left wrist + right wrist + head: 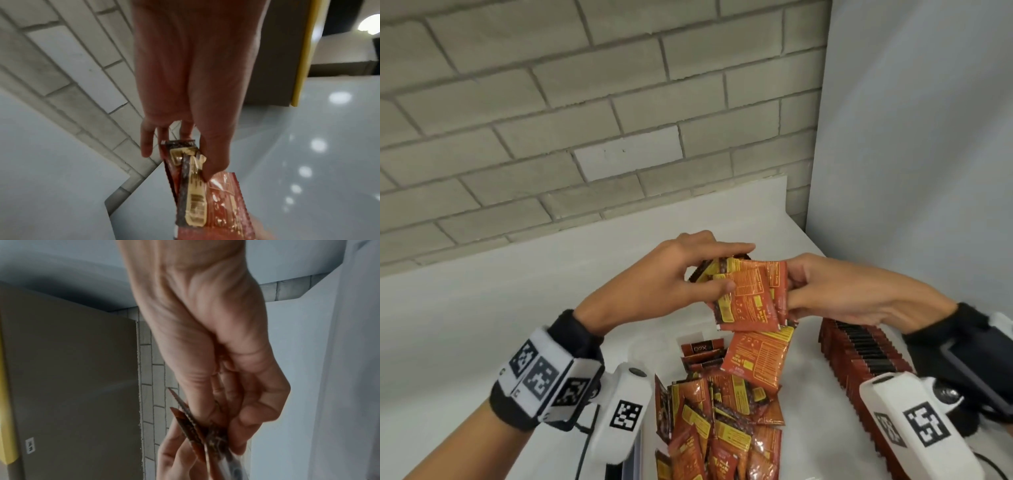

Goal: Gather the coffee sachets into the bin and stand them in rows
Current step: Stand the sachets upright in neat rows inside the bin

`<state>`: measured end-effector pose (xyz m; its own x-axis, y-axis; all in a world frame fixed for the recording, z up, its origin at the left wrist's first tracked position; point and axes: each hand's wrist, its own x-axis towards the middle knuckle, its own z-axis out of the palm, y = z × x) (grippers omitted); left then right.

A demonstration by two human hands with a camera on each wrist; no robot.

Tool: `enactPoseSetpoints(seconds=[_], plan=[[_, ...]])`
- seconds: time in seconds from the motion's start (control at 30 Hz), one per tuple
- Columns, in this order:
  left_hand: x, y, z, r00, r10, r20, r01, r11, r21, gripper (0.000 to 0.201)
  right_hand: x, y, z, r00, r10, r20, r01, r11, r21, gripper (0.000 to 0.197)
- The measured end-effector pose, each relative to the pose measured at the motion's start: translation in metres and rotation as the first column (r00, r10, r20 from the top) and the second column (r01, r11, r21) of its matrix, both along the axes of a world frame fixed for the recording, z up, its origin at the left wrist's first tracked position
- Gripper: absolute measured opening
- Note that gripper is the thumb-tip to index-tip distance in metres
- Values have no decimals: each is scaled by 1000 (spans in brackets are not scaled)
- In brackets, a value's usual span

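One white counter (500, 308), grey brick wall (551, 102)

Glossy foil-like film on the sachets (751, 301), crinkled, with serrated edges; same sheen on the loose pile (726, 421) and the standing row (859, 353). Matt, rough grey brick on the wall (551, 102). Smooth matt white on the table (482, 308). Black knit cloth on the wristbands (571, 329). Smooth white plastic on the camera housings (623, 411). Shiny, reflective floor (318, 129), possibly polished; blurred.
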<state>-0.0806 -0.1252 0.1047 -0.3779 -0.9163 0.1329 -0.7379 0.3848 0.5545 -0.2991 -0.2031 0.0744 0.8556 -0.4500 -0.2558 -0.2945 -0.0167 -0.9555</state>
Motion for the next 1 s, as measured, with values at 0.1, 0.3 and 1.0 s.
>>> enactPoseSetpoints(seconds=[0.1, 0.3, 1.0], plan=[[-4, -2, 1, 953, 92, -290, -38, 982, 187, 43, 0, -2, 0, 1000, 5, 14, -6, 1000, 21, 18], [-2, -8, -8, 844, 244, -478, -118, 953, 279, 41, -2, -14, 5, 988, -139, 63, 142, 988, -57, 27], [-40, -49, -51, 343, 512, -787, -211, 859, 466, 37, 32, -27, -21, 743, -558, 369, 543, 826, 154, 48]])
